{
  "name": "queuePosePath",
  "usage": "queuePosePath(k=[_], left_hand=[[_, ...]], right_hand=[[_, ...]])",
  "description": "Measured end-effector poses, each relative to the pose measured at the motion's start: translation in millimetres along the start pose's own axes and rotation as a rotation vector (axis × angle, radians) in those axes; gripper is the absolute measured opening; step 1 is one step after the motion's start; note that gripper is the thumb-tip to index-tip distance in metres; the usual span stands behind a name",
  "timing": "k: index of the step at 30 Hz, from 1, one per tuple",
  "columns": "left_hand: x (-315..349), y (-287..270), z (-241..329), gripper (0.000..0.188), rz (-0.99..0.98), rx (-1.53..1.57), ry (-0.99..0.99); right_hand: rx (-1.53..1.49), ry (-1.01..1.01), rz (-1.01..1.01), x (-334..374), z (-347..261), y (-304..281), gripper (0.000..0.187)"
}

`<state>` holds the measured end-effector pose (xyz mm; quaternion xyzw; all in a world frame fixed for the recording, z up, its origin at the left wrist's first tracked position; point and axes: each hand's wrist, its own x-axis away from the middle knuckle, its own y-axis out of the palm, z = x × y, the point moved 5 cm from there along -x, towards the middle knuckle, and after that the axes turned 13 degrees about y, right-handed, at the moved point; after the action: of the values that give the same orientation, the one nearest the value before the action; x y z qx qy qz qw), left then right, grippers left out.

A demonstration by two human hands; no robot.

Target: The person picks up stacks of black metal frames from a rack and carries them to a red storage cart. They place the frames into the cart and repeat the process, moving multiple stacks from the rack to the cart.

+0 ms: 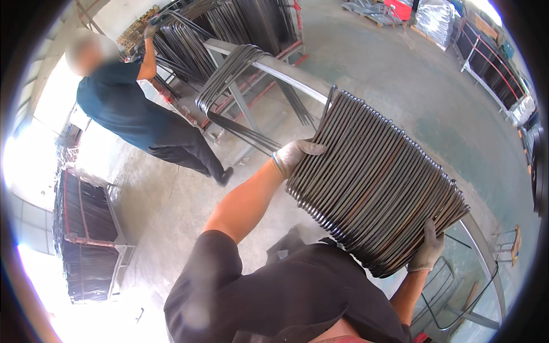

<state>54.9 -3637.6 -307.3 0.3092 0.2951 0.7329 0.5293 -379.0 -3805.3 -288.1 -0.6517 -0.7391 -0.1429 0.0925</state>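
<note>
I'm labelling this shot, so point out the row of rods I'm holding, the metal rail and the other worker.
Row of rods [374, 184]: head view, middle of the row.
Metal rail [294, 79]: head view, bare stretch left of the row.
Other worker [123, 108]: head view, clothed torso.

Bent metal rods [374, 183]: dark grey, brown-tinged, in parallel stripes. Left glove [294, 156] and right glove [427, 251]: off-white. Ten o'clock: co-worker's shirt [117, 106], dark blue. One o'clock: box [398, 9], red. Floor [349, 57]: grey, green patches toward three o'clock.

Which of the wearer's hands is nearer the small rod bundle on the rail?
Left: left hand is beside the bundle; right hand is farther, across the large rod stack.
</note>
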Motion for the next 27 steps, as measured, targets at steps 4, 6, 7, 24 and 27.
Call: queuePosePath(k=[4,6,7,24,27], left_hand=[[2.6,3.4,5.8,0.078,-0.068,-0.080,-0.013],[5.2,-9.8,13.3,0.069,-0.055,-0.272,0.118],[11.1,-21.5,18.5,0.070,-0.037,-0.430,0.094],[207.0,-253.3,193.3,0.069,0.817,-1.060,0.597],[226.3,-269.0,216.4,0.075,0.893,-1.137,0.618]], right_hand=[[0.268,-0.007,0.216,3.7,2.4,-14.4,0.062],[0.680,-0.121,0.505,30.8,-22.2,3.1,0.064],[0.766,-0.257,0.667,53.1,-33.2,13.1,0.064],[-0.114,0.059,-0.759,87.0,99.2,598.8,0.093],[-0.450,0.369,-1.101,19.3,131.9,693.2,0.101]])
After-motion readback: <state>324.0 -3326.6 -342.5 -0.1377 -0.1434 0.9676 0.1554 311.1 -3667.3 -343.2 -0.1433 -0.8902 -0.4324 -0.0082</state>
